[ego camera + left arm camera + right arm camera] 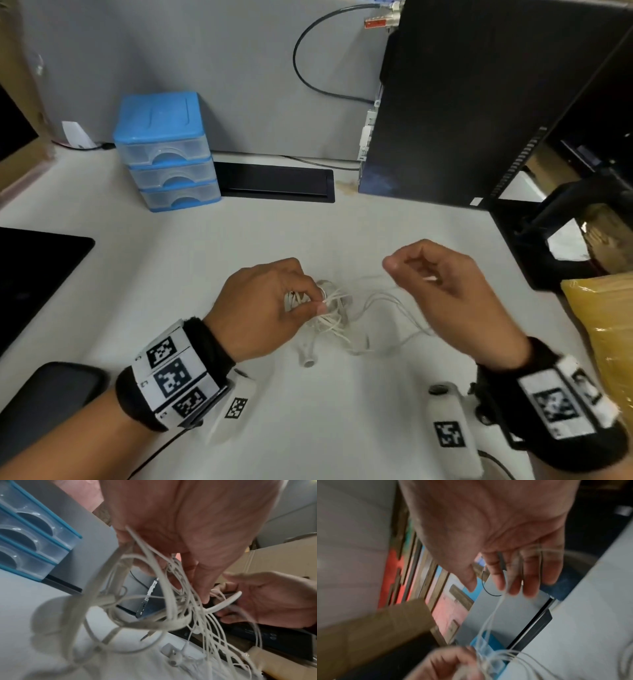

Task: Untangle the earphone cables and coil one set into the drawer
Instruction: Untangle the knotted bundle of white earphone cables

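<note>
A tangle of white earphone cables [330,310] lies mid-desk, and my left hand [313,301] grips one side of the bundle in curled fingers. From the left wrist view the loops [154,608] hang under that hand [171,566]. One earbud [308,359] rests on the desk below the knot. My right hand [411,270] is raised to the right, pinching a thin strand [494,615] that runs back to the tangle. The blue three-drawer unit [164,150] stands at the back left with all its drawers closed.
A black computer tower [462,102] stands at the back right beside a black desk slot [274,185]. A dark mat [34,274] and a dark pouch [51,394] lie on the left. A yellow package [609,335] sits at the right edge.
</note>
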`<state>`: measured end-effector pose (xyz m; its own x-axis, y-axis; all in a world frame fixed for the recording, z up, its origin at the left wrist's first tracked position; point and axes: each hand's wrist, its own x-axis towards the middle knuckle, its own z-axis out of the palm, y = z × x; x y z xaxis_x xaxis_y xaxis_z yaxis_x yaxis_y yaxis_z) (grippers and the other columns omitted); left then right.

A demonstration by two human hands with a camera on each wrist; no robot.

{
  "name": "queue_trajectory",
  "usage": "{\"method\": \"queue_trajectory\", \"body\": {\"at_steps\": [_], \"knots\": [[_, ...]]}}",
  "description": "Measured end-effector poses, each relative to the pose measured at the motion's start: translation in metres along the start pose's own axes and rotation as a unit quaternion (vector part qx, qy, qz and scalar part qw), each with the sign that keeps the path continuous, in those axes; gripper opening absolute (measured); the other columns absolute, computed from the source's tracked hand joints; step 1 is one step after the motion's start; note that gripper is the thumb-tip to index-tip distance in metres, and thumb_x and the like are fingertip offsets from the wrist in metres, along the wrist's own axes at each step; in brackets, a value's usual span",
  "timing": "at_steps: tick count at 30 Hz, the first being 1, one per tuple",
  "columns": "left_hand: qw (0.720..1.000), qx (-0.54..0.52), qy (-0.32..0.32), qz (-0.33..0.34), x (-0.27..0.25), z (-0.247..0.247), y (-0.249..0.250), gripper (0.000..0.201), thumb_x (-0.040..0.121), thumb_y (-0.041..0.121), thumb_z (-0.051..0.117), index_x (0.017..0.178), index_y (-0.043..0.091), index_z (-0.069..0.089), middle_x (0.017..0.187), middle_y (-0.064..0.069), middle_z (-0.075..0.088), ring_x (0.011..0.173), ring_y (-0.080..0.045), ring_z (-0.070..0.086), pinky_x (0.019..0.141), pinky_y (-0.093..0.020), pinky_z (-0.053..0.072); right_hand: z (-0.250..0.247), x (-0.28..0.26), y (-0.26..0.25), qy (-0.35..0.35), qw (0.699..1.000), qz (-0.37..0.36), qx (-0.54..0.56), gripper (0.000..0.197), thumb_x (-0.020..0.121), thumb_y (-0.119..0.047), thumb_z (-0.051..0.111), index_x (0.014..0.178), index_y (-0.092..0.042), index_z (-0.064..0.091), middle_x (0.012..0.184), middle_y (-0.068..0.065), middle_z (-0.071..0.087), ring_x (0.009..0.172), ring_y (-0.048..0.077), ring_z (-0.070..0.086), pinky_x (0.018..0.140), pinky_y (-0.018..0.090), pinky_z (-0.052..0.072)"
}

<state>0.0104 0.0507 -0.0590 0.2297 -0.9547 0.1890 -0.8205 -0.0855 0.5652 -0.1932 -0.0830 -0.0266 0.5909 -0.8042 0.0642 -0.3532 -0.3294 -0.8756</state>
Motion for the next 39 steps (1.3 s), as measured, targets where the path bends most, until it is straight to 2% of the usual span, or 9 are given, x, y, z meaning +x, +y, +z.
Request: {"method": "queue_trajectory", "body": {"at_steps": [4, 8, 14, 20, 24, 27, 30, 33, 39], "knots": [[0.999, 0.014, 0.009, 0.034, -0.005, 0.002, 0.009, 0.013, 0.086, 0.050, 0.063, 0.088, 0.040, 0.072, 0.083, 0.017, 0.060, 0.066, 0.006, 0.054, 0.061, -0.016, 0.042, 0.021, -0.015, -0.002, 0.036, 0.974, -0.161, -0.152, 0.031, 0.091, -0.049, 0.060, 0.110, -0.026, 0.067, 0.108, -0.013, 0.063, 0.106, 0.006, 0.058, 0.092, 0.026, 0.046], [0.998, 0.019, 0.014, 0.055, -0.009, 0.005, 0.013, 0.015, 0.088, 0.048, 0.058, 0.089, 0.039, 0.071, 0.081, 0.017, 0.058, 0.069, 0.001, 0.054, 0.061, -0.020, 0.046, 0.036, -0.024, -0.001, -0.065, 0.941, -0.214, -0.255, 0.028, 0.092, -0.048, 0.052, 0.105, -0.033, 0.071, 0.097, -0.016, 0.066, 0.091, 0.009, 0.058, 0.083, 0.036, 0.046], [0.996, 0.021, 0.032, 0.077, -0.010, 0.004, 0.018, 0.019, 0.089, 0.048, 0.057, 0.091, 0.038, 0.072, 0.081, 0.017, 0.058, 0.068, -0.001, 0.056, 0.058, -0.026, 0.049, 0.037, -0.023, 0.002, -0.058, 0.944, -0.201, -0.255, 0.011, 0.088, -0.032, 0.062, 0.086, -0.032, 0.072, 0.072, -0.017, 0.061, 0.072, 0.006, 0.055, 0.073, 0.033, 0.047], [0.997, 0.066, 0.027, 0.027, -0.005, 0.008, 0.005, 0.019, 0.086, 0.051, 0.059, 0.087, 0.038, 0.072, 0.077, 0.017, 0.056, 0.061, -0.003, 0.053, 0.054, -0.017, 0.039, 0.021, -0.022, -0.022, -0.109, 0.980, -0.150, 0.072, 0.010, 0.088, -0.018, 0.063, 0.080, -0.016, 0.071, 0.076, -0.007, 0.067, 0.073, 0.006, 0.058, 0.074, 0.017, 0.040], [0.998, 0.065, 0.014, -0.016, 0.001, 0.005, -0.010, 0.015, 0.090, 0.047, 0.062, 0.088, 0.038, 0.074, 0.078, 0.018, 0.058, 0.064, -0.003, 0.053, 0.059, -0.017, 0.038, -0.012, -0.017, -0.043, 0.040, 0.932, -0.196, 0.302, 0.015, 0.088, -0.002, 0.053, 0.077, -0.010, 0.062, 0.073, 0.005, 0.064, 0.074, 0.020, 0.057, 0.074, 0.028, 0.044], [0.997, 0.061, 0.011, -0.037, 0.004, 0.002, -0.016, 0.014, 0.091, 0.047, 0.060, 0.090, 0.040, 0.073, 0.081, 0.016, 0.061, 0.070, -0.006, 0.058, 0.066, -0.029, 0.047, -0.062, -0.006, -0.030, 0.155, 0.893, -0.208, 0.368, 0.015, 0.086, -0.020, 0.062, 0.086, -0.007, 0.056, 0.075, -0.004, 0.062, 0.072, 0.015, 0.059, 0.074, 0.033, 0.048], [0.997, 0.059, 0.028, -0.045, 0.005, -0.001, -0.017, 0.021, 0.090, 0.052, 0.055, 0.089, 0.040, 0.072, 0.080, 0.015, 0.061, 0.072, -0.009, 0.060, 0.066, -0.030, 0.047, -0.095, 0.007, -0.013, 0.221, 0.957, -0.122, 0.143, 0.027, 0.089, -0.013, 0.060, 0.102, 0.010, 0.054, 0.085, -0.002, 0.061, 0.078, 0.015, 0.063, 0.082, 0.036, 0.053], [0.997, 0.062, 0.036, -0.027, 0.003, -0.003, -0.009, 0.028, 0.087, 0.054, 0.049, 0.089, 0.040, 0.073, 0.079, 0.015, 0.060, 0.068, -0.008, 0.059, 0.062, -0.029, 0.045, -0.068, 0.009, -0.011, 0.318, 0.941, -0.114, 0.023, 0.030, 0.079, -0.007, 0.058, 0.106, -0.020, 0.055, 0.107, 0.002, 0.062, 0.093, 0.007, 0.059, 0.084, 0.028, 0.050], [0.994, 0.084, 0.051, 0.042, -0.006, -0.004, 0.017, 0.021, 0.089, 0.045, 0.052, 0.089, 0.041, 0.073, 0.075, 0.016, 0.058, 0.060, -0.003, 0.055, 0.054, -0.025, 0.045, 0.035, -0.027, -0.014, -0.010, 0.946, -0.237, -0.219, 0.027, 0.095, -0.035, 0.053, 0.116, -0.024, 0.066, 0.111, -0.011, 0.066, 0.107, 0.012, 0.058, 0.095, 0.035, 0.043]]}}
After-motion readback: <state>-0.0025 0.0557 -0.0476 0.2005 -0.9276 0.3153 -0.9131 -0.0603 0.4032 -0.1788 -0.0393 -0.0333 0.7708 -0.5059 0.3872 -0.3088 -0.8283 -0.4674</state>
